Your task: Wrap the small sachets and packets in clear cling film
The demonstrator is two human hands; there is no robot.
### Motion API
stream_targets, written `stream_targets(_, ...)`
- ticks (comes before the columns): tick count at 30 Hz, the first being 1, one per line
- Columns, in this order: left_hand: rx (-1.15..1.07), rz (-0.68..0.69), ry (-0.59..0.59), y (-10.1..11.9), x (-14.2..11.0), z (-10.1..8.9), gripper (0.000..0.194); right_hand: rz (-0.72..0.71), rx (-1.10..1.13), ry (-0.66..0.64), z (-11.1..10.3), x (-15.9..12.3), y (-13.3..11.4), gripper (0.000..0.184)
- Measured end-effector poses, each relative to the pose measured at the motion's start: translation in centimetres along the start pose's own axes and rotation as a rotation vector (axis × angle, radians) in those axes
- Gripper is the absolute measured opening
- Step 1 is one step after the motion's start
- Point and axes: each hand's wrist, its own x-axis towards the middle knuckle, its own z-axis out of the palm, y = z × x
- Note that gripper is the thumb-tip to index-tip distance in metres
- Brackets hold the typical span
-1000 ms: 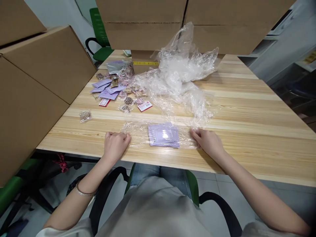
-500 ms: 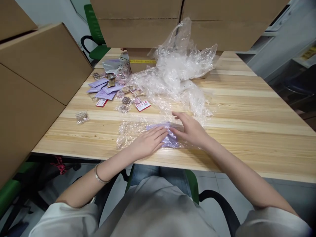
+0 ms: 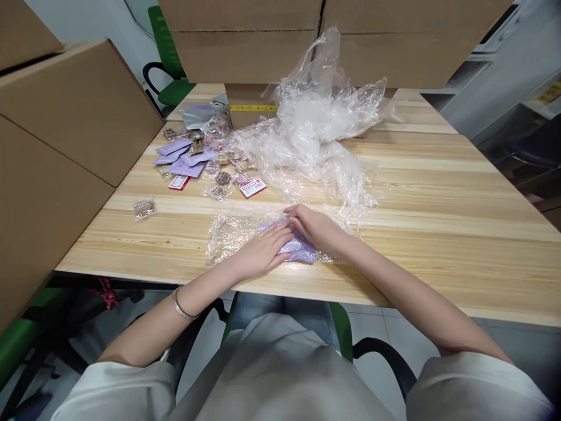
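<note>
A small stack of purple packets [image 3: 301, 251] lies near the front edge of the wooden table [image 3: 438, 193], wrapped in a sheet of clear plastic film [image 3: 230, 234]. My left hand [image 3: 263, 251] lies flat on the left side of the packets, fingers stretched out. My right hand [image 3: 313, 227] rests on top from the right, fingers extended and pressing the film over the packets. The two hands touch above the stack, hiding most of it.
A big crumpled heap of clear film [image 3: 319, 123] fills the table's middle back. Loose purple packets [image 3: 184, 161], small bagged items [image 3: 144, 206] and red-and-white labels [image 3: 253, 187] lie at the left. Cardboard boxes [image 3: 65, 128] stand at the left and behind. A green chair [image 3: 169, 64] stands beyond.
Both hands came in from the film's outer ends onto the purple packets, folding the film over them. The right hand has since slid further left over the stack.
</note>
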Motion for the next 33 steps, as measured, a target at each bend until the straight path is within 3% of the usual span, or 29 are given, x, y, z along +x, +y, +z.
stream_targets(3, 0.007, 0.011, 0.003, -0.1, 0.0, 0.0, 0.056, 0.067, 0.034, -0.031, -0.2, 0.0, 0.2, 0.03)
stream_targets(7, 0.034, 0.038, 0.054, 0.0, -0.2, 0.0, 0.051, 0.195, 0.052, -0.021, -1.0, 1.6, 0.8, 0.021)
stream_targets(11, 0.081, 0.048, 0.129, 0.3, -0.3, 0.0, 0.045, 0.29, 0.022, -0.105, -1.5, 3.7, 1.0, 0.054)
stream_targets(13, 0.087, 0.041, 0.135, 0.4, -0.4, -0.1, 0.045, 0.323, -0.067, -0.115, -1.8, 4.4, 0.8, 0.044)
stream_targets(15, 0.079, 0.029, 0.113, 0.3, -0.5, -0.2, 0.047, 0.326, -0.199, -0.091, -2.1, 4.9, 0.4, 0.02)
stream_targets(19, 0.033, 0.011, 0.081, 0.1, -0.5, -0.7, 0.05, 0.237, -0.296, -0.022, -2.5, 4.2, -0.4, 0.021)
stream_targets(23, 0.03, -0.012, 0.067, 0.0, -0.2, -0.7, 0.05, -0.055, -0.206, -0.028, -1.9, 1.2, -0.9, 0.024)
stream_targets(25, 0.057, -0.032, 0.037, 0.1, -0.2, -0.4, 0.051, -0.133, -0.171, -0.069, -1.3, -0.7, -0.9, 0.026)
stream_targets(29, 0.207, -0.013, 0.075, 0.3, -0.7, 0.4, 0.049, -0.104, -0.201, -0.07, 0.4, -3.7, -0.7, 0.036)
stream_targets(33, 0.365, 0.199, 0.188, 1.0, -1.4, 0.2, 0.031, -0.128, -0.284, -0.057, 1.9, -4.9, -1.2, 0.041)
